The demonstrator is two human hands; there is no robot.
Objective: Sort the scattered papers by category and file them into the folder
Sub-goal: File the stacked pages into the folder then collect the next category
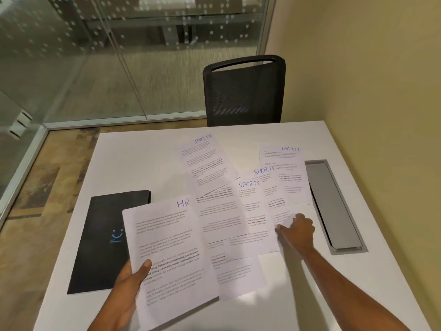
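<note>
My left hand [130, 280] holds a sheet marked HR [167, 247] by its lower left edge, lifted above the white table [133, 158]. Under it to the left lies a closed black folder [102, 235] with a blue smile logo. Several sheets marked SPORTS are scattered across the middle: one at the back [205, 161], one at the far right [286, 173], and two overlapping [257, 211] in the centre. My right hand [298, 230] rests with its fingertips on the right edge of the overlapping SPORTS sheets. More printed sheets [238, 275] lie partly hidden beneath.
A grey recessed cable tray [334, 206] runs along the table's right side. A black mesh chair [245, 91] stands at the far edge. A glass wall is at the left and back, a plain wall at the right.
</note>
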